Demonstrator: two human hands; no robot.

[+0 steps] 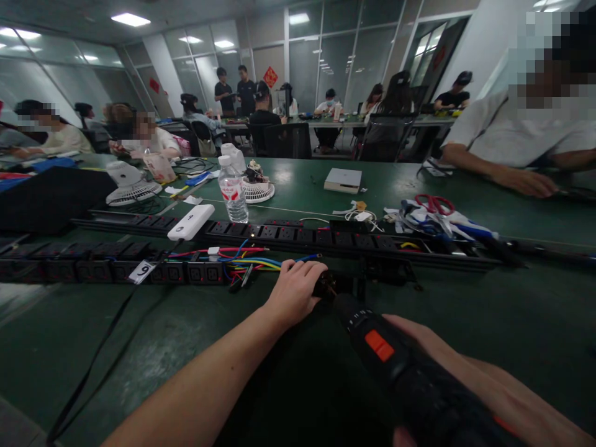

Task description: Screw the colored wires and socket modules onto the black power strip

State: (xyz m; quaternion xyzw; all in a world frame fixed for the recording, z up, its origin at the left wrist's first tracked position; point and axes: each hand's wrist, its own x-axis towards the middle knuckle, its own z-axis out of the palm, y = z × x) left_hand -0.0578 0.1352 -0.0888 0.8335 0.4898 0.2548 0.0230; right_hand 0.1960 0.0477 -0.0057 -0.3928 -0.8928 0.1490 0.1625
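My right hand point(431, 341) is wrapped round a black cordless drill point(395, 372) with an orange switch; its bit points up and left. At the bit's tip, my left hand point(295, 288) has its fingers curled over a small dark part point(326, 284), too shadowed to name. Beside that hand run loose blue, yellow and red wires point(261, 262) from the end of a black socket strip point(174, 273). Behind it lies a second, longer socket strip point(288, 236), with an open section of wiring at its right end.
A water bottle point(233, 192) and a white power bank point(192, 222) stand by the long strip. White fan parts point(133, 186) sit at the left. Red scissors point(435, 203) lie on cloth at the right, near a flat box point(343, 180). A person point(512, 143) sits across the table.
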